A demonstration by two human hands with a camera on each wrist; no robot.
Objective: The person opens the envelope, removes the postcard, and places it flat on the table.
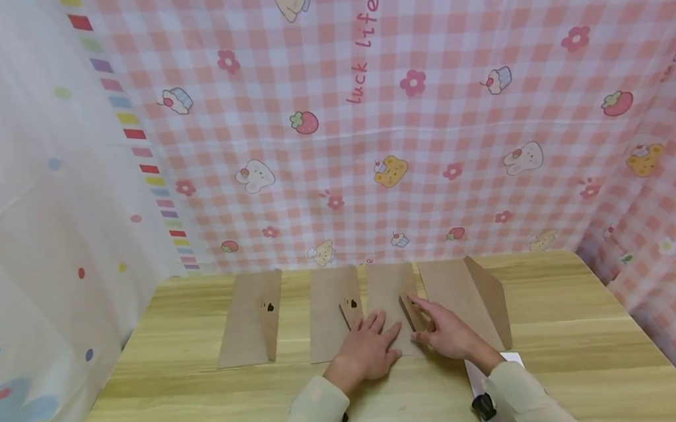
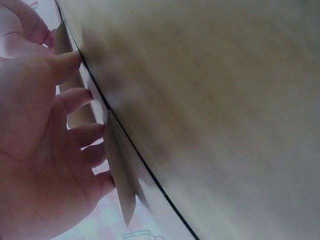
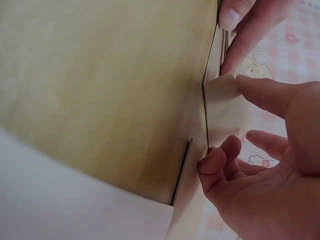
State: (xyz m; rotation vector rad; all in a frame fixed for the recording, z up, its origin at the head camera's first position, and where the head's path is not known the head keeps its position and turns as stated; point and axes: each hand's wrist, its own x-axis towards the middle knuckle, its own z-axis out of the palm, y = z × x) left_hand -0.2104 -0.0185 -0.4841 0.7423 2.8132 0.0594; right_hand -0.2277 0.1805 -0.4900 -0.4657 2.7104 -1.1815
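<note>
Several brown kraft-paper pieces lie in a row, each with a folded flap along its right side. My left hand (image 1: 365,351) rests with spread fingers over the near edge of the third piece (image 1: 388,280). My right hand (image 1: 451,331) is at that piece's flap (image 1: 410,314), which stands up partway. In the right wrist view the thumb touches the near corner of the flap (image 3: 223,97), with other fingers bent by the crease. Left of my left hand is the second piece (image 1: 325,318), its raised flap (image 1: 350,311) bearing a small black print.
A brown piece (image 1: 243,331) at the far left has its flap folded over, print visible. The right-hand piece (image 1: 454,294) has its flap spread outward. White paper (image 1: 512,357) lies under my right forearm on the wooden table (image 1: 168,396). Patterned cloth (image 1: 368,136) hangs behind.
</note>
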